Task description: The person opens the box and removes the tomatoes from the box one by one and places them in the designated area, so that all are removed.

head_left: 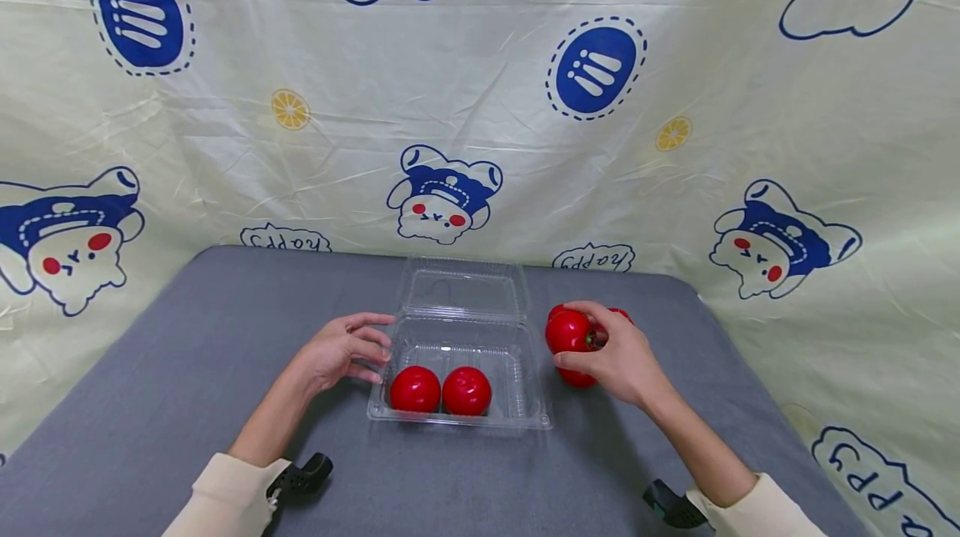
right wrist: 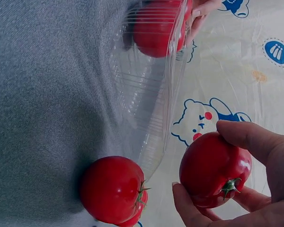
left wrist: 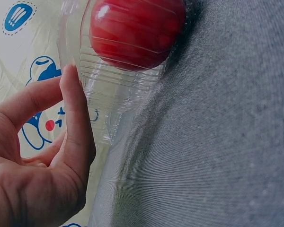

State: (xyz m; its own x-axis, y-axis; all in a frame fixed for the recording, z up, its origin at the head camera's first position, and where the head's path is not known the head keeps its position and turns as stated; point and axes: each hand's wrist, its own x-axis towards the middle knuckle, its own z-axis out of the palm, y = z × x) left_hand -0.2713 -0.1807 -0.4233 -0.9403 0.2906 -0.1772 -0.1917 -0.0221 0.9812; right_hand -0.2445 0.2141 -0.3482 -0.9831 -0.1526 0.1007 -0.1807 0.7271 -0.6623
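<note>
A clear plastic clamshell box (head_left: 502, 353) lies with its lid raised at the back. Two red tomatoes, one on the left (head_left: 415, 389) and one on the right (head_left: 467, 391), sit side by side along its front. My left hand (head_left: 348, 349) is at the box's left wall, its fingers loosely bent and holding nothing; whether the fingertips touch the plastic I cannot tell. To the right of the box, my right hand (head_left: 622, 360) grips another tomato (right wrist: 210, 170) between thumb and fingers, off the table. Below it, a loose tomato (right wrist: 111, 189) rests on the cloth.
More red tomatoes, partly hidden by the right hand, show behind it (head_left: 621, 315) and in front of it (head_left: 577, 378). The grey cloth-covered table (head_left: 450, 487) ends at a printed curtain (head_left: 487, 103) behind the box.
</note>
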